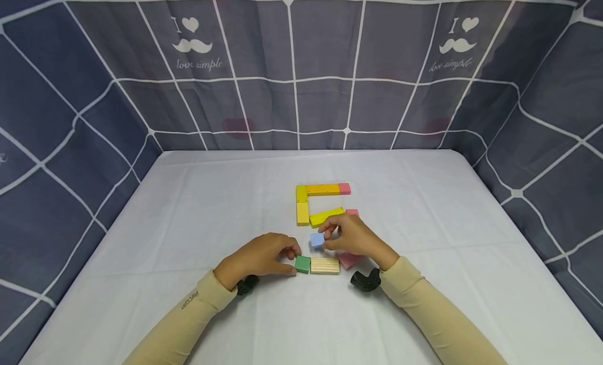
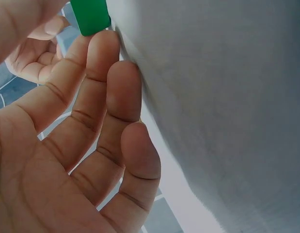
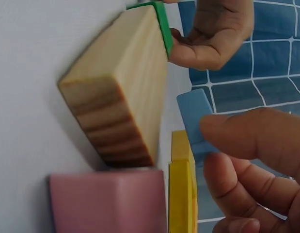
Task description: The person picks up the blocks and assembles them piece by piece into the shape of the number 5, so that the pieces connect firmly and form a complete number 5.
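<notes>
My right hand pinches a light blue block between thumb and fingers. In the right wrist view this blue block is held up off the white cloth. At the near row, my left hand has its thumb and index finger at the left end of a green block. The left wrist view shows the fingertips right at the green block. A natural wood block lies against the green one. A pink block sits at its right, partly under my right wrist.
Farther back, yellow blocks form a corner with an orange block and a small pink block. A slanted yellow block lies beside another pink block. Grid-patterned curtains surround the white-covered table.
</notes>
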Tool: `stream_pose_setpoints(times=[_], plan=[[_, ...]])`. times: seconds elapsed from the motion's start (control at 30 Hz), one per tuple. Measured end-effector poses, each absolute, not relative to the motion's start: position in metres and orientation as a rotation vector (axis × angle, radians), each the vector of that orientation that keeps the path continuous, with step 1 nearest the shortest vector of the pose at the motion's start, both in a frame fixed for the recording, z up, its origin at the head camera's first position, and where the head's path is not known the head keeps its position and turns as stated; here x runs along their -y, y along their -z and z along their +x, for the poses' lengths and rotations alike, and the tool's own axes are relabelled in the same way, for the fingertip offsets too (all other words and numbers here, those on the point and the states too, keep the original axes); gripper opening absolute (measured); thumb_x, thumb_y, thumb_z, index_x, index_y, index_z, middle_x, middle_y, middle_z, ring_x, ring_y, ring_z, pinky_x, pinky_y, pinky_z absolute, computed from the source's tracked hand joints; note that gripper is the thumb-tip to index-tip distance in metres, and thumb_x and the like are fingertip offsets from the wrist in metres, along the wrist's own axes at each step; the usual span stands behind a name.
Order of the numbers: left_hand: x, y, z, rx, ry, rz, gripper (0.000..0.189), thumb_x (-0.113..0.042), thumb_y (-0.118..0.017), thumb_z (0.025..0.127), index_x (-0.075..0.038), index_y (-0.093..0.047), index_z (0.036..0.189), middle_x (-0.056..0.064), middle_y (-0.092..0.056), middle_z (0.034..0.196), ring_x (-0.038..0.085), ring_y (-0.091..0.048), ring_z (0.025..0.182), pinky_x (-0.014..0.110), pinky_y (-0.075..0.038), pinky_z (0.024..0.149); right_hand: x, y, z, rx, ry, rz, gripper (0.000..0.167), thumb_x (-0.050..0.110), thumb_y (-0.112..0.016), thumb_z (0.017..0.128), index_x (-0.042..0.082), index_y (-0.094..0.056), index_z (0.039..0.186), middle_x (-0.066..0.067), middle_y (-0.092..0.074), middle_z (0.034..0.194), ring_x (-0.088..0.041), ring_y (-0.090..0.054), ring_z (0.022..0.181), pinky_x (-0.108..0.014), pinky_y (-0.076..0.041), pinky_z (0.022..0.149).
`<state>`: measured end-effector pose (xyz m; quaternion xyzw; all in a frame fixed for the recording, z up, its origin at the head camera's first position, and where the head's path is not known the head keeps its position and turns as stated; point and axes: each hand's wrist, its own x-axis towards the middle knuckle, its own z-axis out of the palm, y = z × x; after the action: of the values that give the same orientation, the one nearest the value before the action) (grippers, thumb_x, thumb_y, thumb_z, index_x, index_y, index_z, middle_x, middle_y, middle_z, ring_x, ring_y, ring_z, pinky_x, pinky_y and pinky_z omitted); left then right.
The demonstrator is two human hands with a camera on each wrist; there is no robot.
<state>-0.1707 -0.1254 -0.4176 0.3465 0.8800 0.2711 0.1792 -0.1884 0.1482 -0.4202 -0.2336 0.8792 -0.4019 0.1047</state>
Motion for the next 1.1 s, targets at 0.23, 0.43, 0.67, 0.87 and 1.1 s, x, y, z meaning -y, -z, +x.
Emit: stream_pose_setpoints(times=[0.23, 0.43, 0.67, 0.87, 1.1], plan=[[0.124, 0.417, -0.171, -2.485, -0.764, 0.972, 0.027, -0.019, -0.091, 0.089, -0.012, -0.074, 0.110, -0.011, -0.068, 0.096, 0.012, -0.061, 0.095, 0.036, -0.052, 0.093, -0.140, 0.420, -0.185, -2.623, 1.097, -0.612, 0.018, 0.005, -0.086, 0.088, 0.006, -0.077, 0.103, 0.006, -0.066, 0.082, -0.013, -0.053, 0.069, -0.027, -0.046, 0.067], [0.123, 0.418, -0.171, -2.490, -0.760, 0.970, 0.027, -0.018, -0.091, 0.089, -0.013, -0.074, 0.110, -0.011, -0.067, 0.095, 0.012, -0.060, 0.094, 0.037, -0.052, 0.093, -0.137, 0.422, -0.184, -2.657, 1.024, -0.600, 0.019, 0.004, -0.088, 0.087, 0.006, -0.077, 0.102, 0.006, -0.065, 0.081, -0.013, -0.057, 0.078, -0.031, -0.049, 0.077], [0.123, 0.419, -0.171, -2.496, -0.753, 0.965, 0.028, -0.019, -0.091, 0.089, -0.013, -0.074, 0.110, -0.011, -0.067, 0.096, 0.012, -0.060, 0.095, 0.037, -0.052, 0.094, -0.140, 0.419, -0.184, -2.641, 1.024, -0.624, 0.021, 0.005, -0.088, 0.087, 0.004, -0.078, 0.106, 0.007, -0.064, 0.081, -0.012, -0.055, 0.075, -0.029, -0.048, 0.075], [0.123, 0.419, -0.171, -2.504, -0.742, 0.955, 0.029, -0.019, -0.092, 0.089, -0.013, -0.075, 0.111, -0.011, -0.067, 0.096, 0.012, -0.060, 0.095, 0.036, -0.052, 0.093, -0.154, 0.416, -0.183, -2.600, 1.150, -0.681, 0.018, 0.006, -0.083, 0.092, 0.000, -0.079, 0.108, 0.005, -0.063, 0.083, -0.012, -0.047, 0.062, -0.024, -0.041, 0.061], [0.123, 0.419, -0.170, -2.505, -0.739, 0.939, 0.029, -0.019, -0.092, 0.088, -0.013, -0.075, 0.112, -0.011, -0.067, 0.096, 0.012, -0.060, 0.095, 0.036, -0.051, 0.092, -0.175, 0.419, -0.182, -2.560, 1.260, -0.727, 0.017, 0.006, -0.075, 0.097, 0.000, -0.079, 0.112, 0.004, -0.065, 0.088, -0.015, -0.050, 0.068, -0.024, -0.040, 0.063]])
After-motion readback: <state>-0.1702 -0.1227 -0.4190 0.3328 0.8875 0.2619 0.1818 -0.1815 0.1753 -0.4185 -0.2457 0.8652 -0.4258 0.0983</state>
